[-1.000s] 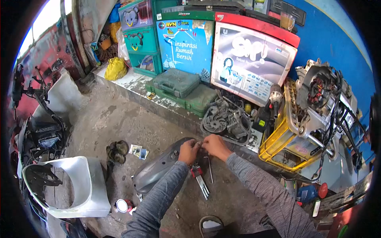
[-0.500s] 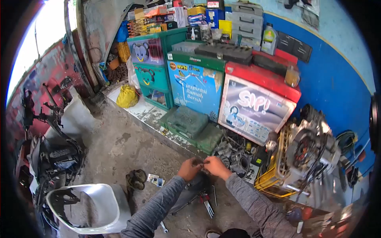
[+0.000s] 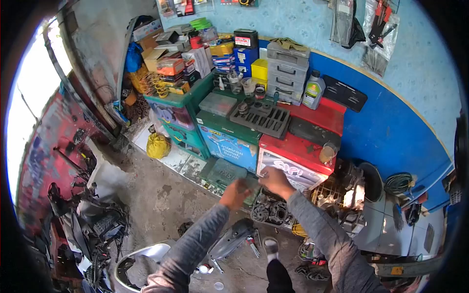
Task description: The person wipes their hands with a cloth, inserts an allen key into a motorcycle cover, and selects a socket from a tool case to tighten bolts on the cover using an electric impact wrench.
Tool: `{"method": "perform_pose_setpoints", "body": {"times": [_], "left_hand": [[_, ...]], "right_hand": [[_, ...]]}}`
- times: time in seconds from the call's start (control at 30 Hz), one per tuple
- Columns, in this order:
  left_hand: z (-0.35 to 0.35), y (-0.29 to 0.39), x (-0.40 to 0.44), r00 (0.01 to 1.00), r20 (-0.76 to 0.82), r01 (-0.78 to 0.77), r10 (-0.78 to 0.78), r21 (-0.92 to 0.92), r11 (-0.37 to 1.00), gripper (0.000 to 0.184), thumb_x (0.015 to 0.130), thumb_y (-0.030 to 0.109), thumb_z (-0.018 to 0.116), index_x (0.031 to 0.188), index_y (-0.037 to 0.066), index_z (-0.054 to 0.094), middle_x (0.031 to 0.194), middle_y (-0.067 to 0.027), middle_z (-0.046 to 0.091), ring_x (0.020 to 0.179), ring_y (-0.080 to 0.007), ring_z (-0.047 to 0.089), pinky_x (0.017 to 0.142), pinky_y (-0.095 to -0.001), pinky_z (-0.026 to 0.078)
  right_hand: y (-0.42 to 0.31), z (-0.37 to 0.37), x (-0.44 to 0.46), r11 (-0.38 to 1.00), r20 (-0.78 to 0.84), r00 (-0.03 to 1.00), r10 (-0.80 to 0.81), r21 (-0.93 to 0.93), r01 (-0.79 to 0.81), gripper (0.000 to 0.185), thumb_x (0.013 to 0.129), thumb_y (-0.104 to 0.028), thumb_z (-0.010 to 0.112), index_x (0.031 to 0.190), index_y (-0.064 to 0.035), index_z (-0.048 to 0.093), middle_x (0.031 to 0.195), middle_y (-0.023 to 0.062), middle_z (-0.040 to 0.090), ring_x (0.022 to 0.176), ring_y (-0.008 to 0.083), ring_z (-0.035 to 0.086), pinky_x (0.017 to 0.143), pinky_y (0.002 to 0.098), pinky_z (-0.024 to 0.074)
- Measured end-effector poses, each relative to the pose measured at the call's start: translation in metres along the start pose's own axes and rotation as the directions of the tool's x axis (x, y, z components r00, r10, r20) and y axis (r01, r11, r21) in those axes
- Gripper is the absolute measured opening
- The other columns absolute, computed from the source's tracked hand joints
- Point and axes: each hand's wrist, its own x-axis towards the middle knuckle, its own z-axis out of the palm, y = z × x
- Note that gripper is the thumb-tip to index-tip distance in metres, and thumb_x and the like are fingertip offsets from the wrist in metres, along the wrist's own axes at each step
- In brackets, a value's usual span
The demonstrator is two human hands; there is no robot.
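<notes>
My left hand (image 3: 235, 194) is raised in front of me, its fingers curled and somewhat blurred. Whatever it holds is too small or hidden to name. A short gap away, my right hand (image 3: 276, 182) is closed, with thumb and fingers drawn together; what is in them I cannot make out. Both hands are in the air before the dark green tool case (image 3: 225, 172) and the red-topped cabinet (image 3: 303, 146). Below them on the floor lies a long grey motorcycle body panel (image 3: 233, 239), with hand tools (image 3: 253, 246) beside it.
A socket tray (image 3: 261, 117) and an oil bottle (image 3: 313, 90) stand on the cabinets. Engine parts (image 3: 268, 211) lie at their foot, right of my hands. My foot (image 3: 271, 246) is on the floor. A silver panel (image 3: 141, 263) and motorcycle parts (image 3: 97, 219) are at left.
My hands have come apart and risen away from the floor panel. The view has shifted, showing more of the cabinet tops and wall, and my foot and leg now show.
</notes>
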Motion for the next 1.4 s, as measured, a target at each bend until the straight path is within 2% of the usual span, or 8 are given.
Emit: {"method": "perform_pose_setpoints", "body": {"times": [0.23, 0.3, 0.33, 0.5, 0.57, 0.67, 1.2, 1.4], "left_hand": [[-0.006, 0.045, 0.193, 0.956, -0.096, 0.197, -0.276, -0.488, 0.851, 0.052, 0.078, 0.024, 0.074, 0.120, 0.001, 0.052, 0.094, -0.0087, 0.066, 0.087, -0.0202, 0.063, 0.072, -0.0335, 0.053], [0.008, 0.030, 0.239, 0.890, -0.276, 0.134, -0.364, -0.605, 0.785, 0.055, 0.077, 0.024, 0.073, 0.119, -0.003, 0.049, 0.092, -0.0091, 0.066, 0.078, -0.0193, 0.063, 0.066, -0.0315, 0.052], [0.013, 0.002, 0.266, 0.873, -0.288, 0.174, -0.394, -0.571, 0.802, 0.058, 0.077, 0.024, 0.073, 0.121, -0.004, 0.047, 0.096, -0.0104, 0.065, 0.081, -0.0198, 0.063, 0.067, -0.0319, 0.052], [0.005, -0.029, 0.322, 0.906, -0.160, 0.168, -0.392, -0.716, 0.678, 0.054, 0.079, 0.022, 0.073, 0.122, 0.005, 0.044, 0.107, -0.0111, 0.062, 0.091, -0.0254, 0.064, 0.075, -0.0403, 0.053], [0.008, -0.003, 0.324, 0.668, -0.275, 0.186, -0.691, -0.838, 0.513, 0.044, 0.082, 0.025, 0.072, 0.112, 0.003, 0.049, 0.104, -0.0112, 0.061, 0.086, -0.0249, 0.064, 0.073, -0.0391, 0.053], [0.013, -0.017, 0.331, 0.632, -0.354, 0.184, -0.689, -0.796, 0.577, 0.042, 0.083, 0.025, 0.072, 0.108, -0.002, 0.051, 0.100, -0.0112, 0.060, 0.083, -0.0242, 0.062, 0.071, -0.0388, 0.053], [0.015, -0.017, 0.323, 0.664, -0.225, 0.167, -0.713, -0.886, 0.434, 0.057, 0.087, 0.038, 0.068, 0.123, 0.001, 0.044, 0.105, -0.0112, 0.059, 0.083, -0.0245, 0.062, 0.068, -0.0432, 0.057], [0.026, -0.011, 0.323, 0.632, -0.188, 0.197, -0.752, -0.899, 0.391, 0.051, 0.090, 0.040, 0.064, 0.120, 0.004, 0.045, 0.099, -0.0118, 0.059, 0.077, -0.0254, 0.063, 0.063, -0.0443, 0.058]], "right_hand": [[0.098, -0.033, 0.168, 0.991, -0.135, 0.986, 0.093, -0.085, -0.105, 0.032, 0.072, -0.015, 0.076, 0.097, -0.0013, 0.063, 0.093, 0.0140, 0.069, 0.085, 0.0195, 0.068, 0.073, 0.0326, 0.0537], [0.136, -0.028, 0.207, 0.955, -0.106, 0.989, 0.105, 0.288, -0.071, 0.034, 0.072, -0.013, 0.077, 0.099, 0.0004, 0.062, 0.090, 0.0142, 0.068, 0.083, 0.0205, 0.067, 0.073, 0.0333, 0.0530], [0.127, -0.045, 0.214, 0.976, -0.026, 0.994, 0.110, 0.191, -0.103, 0.044, 0.068, -0.026, 0.076, 0.102, -0.0016, 0.064, 0.102, 0.0230, 0.066, 0.096, 0.0383, 0.064, 0.081, 0.0427, 0.0506], [0.096, -0.078, 0.234, 0.980, -0.256, 0.947, 0.197, 0.045, -0.191, 0.044, 0.071, -0.019, 0.076, 0.107, 0.0017, 0.059, 0.104, 0.0238, 0.063, 0.099, 0.0397, 0.060, 0.085, 0.0458, 0.0473], [0.104, -0.082, 0.246, 0.978, -0.308, 0.931, 0.197, 0.003, -0.206, 0.046, 0.072, -0.019, 0.076, 0.109, 0.0020, 0.057, 0.107, 0.0230, 0.060, 0.100, 0.0407, 0.057, 0.087, 0.0466, 0.0459], [0.126, -0.081, 0.262, 0.949, -0.563, 0.808, 0.174, -0.124, -0.291, 0.051, 0.073, -0.013, 0.074, 0.114, 0.0046, 0.050, 0.105, 0.0269, 0.059, 0.097, 0.0412, 0.058, 0.088, 0.0449, 0.0462], [0.129, -0.094, 0.273, 0.789, -0.221, 0.802, 0.555, 0.446, -0.423, 0.061, 0.075, -0.006, 0.071, 0.130, -0.0001, 0.043, 0.112, 0.0175, 0.061, 0.099, 0.0297, 0.061, 0.083, 0.0418, 0.0489], [0.135, -0.103, 0.277, 0.644, -0.029, 0.768, 0.640, 0.565, -0.516, 0.070, 0.080, -0.011, 0.069, 0.139, -0.0085, 0.031, 0.127, 0.0154, 0.052, 0.111, 0.0330, 0.055, 0.084, 0.0567, 0.0467]]}}
